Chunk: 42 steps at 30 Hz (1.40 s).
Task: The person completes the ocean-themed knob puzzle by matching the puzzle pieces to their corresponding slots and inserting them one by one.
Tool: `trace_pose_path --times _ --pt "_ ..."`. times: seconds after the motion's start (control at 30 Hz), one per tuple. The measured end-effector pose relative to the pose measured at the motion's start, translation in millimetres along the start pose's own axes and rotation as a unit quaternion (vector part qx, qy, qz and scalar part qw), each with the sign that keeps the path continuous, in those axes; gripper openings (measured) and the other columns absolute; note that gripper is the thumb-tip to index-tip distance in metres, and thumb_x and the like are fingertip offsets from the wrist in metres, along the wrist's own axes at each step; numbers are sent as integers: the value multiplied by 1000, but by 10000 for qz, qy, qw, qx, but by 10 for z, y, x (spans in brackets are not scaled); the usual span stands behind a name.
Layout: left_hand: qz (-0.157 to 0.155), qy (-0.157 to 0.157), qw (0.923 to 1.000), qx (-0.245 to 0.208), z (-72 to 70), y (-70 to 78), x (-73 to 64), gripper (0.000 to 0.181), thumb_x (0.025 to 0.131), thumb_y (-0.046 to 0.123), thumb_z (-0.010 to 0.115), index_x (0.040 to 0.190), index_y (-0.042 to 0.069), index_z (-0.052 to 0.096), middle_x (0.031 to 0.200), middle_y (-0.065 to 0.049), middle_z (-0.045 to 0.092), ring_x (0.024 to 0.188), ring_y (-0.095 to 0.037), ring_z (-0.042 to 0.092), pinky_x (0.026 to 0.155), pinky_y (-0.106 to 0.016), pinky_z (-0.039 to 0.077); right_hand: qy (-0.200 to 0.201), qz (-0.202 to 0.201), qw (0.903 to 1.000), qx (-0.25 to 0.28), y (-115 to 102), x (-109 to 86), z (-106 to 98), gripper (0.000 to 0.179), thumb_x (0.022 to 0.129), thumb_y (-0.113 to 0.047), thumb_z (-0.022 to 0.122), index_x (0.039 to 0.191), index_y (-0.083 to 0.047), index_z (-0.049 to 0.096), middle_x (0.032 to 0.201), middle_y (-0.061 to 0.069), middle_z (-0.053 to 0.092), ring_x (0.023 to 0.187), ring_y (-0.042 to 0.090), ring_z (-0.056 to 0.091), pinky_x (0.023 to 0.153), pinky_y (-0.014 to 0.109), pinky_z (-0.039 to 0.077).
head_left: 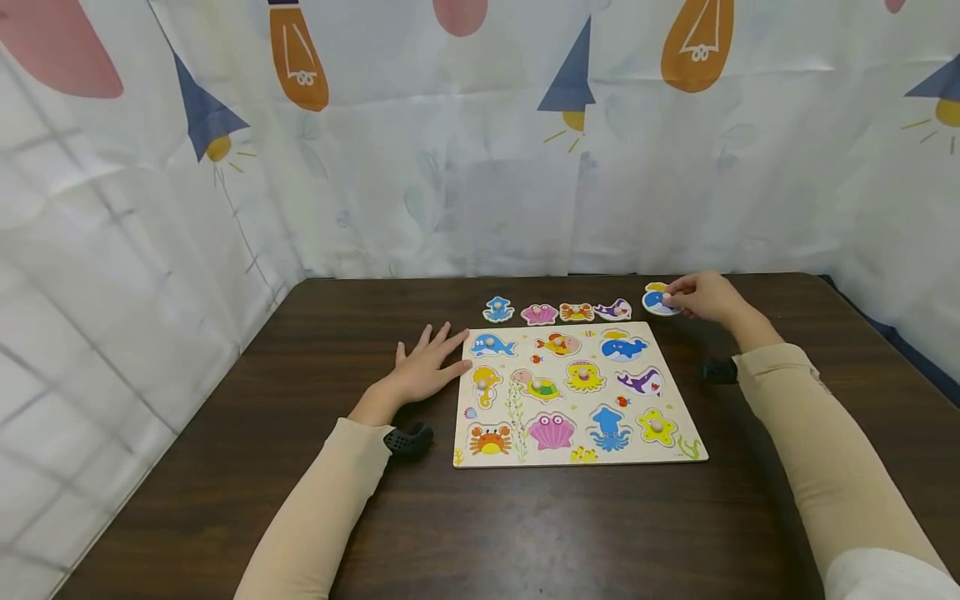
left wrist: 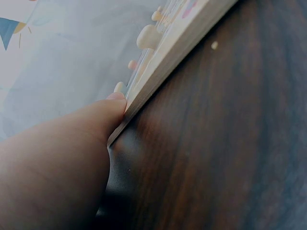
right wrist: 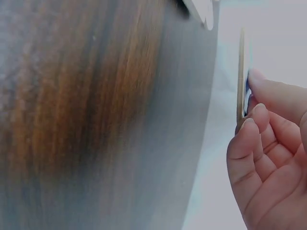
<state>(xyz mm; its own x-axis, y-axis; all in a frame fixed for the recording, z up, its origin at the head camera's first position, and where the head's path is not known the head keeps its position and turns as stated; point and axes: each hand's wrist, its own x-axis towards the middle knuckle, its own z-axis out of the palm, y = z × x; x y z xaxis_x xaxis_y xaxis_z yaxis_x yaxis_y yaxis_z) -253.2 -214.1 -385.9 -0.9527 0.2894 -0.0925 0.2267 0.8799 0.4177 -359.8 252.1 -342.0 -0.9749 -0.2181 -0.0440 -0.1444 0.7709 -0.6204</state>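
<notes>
At the table's far right, my right hand [head_left: 705, 298] pinches a blue whale puzzle piece [head_left: 656, 300] with a yellow top by its knob. In the right wrist view the piece [right wrist: 241, 76] appears edge-on, raised off the table, thumb and fingers at its face. My left hand [head_left: 423, 367] lies with fingers spread at the left edge of a wooden sea-animal puzzle board [head_left: 581, 458]; its thumb [left wrist: 115, 108] touches the board's rim in the left wrist view. Knobbed pieces such as the starfish [head_left: 657, 426] and octopus [head_left: 584, 376] sit in the board.
Behind the board lie a blue squid piece [head_left: 498, 310], a pink shell piece [head_left: 539, 314], a crab piece [head_left: 577, 312] and a purple whale piece [head_left: 613, 310] in a row. A patterned curtain [head_left: 510, 192] hangs behind the dark wooden table [head_left: 570, 533].
</notes>
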Motion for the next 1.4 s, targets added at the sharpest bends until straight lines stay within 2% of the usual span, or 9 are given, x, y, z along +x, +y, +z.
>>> trace_pose_path --times 0.2,0.4,0.73,1.03,1.27,1.4 --pt "7 -6 10000 -6 -3 6 -6 70 107 54 47 166 25 22 171 -12 6 156 -39 -5 111 -76 -8 -186 -220 9996 -81 -72 -73 8 28 105 -14 60 117 11 60 94 17 62 77 26 55 68 36 51" --pt "39 23 10000 -20 -5 1 -5 70 106 54 47 166 25 23 171 -13 7 155 -41 -5 111 -76 -8 -255 -330 9983 -413 -153 -157 48 25 105 -15 60 116 8 60 97 18 63 78 27 56 66 34 50" --pt "-23 -39 10000 -28 -9 4 -6 70 107 53 46 166 25 22 171 -12 6 155 -40 -6 111 -75 -8 -475 -837 9916 -859 -356 -314 200 23 103 -14 65 111 7 59 90 13 58 84 27 55 74 40 47" --pt "12 27 10000 17 7 -19 24 71 106 55 46 166 26 23 171 -13 7 155 -40 -5 111 -76 -8 -876 -1076 9846 -1060 -507 -334 335 19 103 -14 65 109 4 61 86 9 58 78 23 54 70 37 46" --pt "25 19 10000 27 7 -17 30 71 106 56 46 166 25 23 171 -13 7 155 -40 -5 111 -77 -7 -1112 -1112 9781 -1364 -571 -325 435 19 101 -13 67 111 3 65 93 11 61 85 26 57 74 37 51" --pt "-3 10 10000 5 2 -15 17 71 106 55 46 166 25 23 171 -12 6 156 -40 -5 111 -76 -7 -1182 -1077 9764 -1452 -575 -297 477 17 101 -13 67 111 2 65 91 10 60 86 25 57 73 36 50"
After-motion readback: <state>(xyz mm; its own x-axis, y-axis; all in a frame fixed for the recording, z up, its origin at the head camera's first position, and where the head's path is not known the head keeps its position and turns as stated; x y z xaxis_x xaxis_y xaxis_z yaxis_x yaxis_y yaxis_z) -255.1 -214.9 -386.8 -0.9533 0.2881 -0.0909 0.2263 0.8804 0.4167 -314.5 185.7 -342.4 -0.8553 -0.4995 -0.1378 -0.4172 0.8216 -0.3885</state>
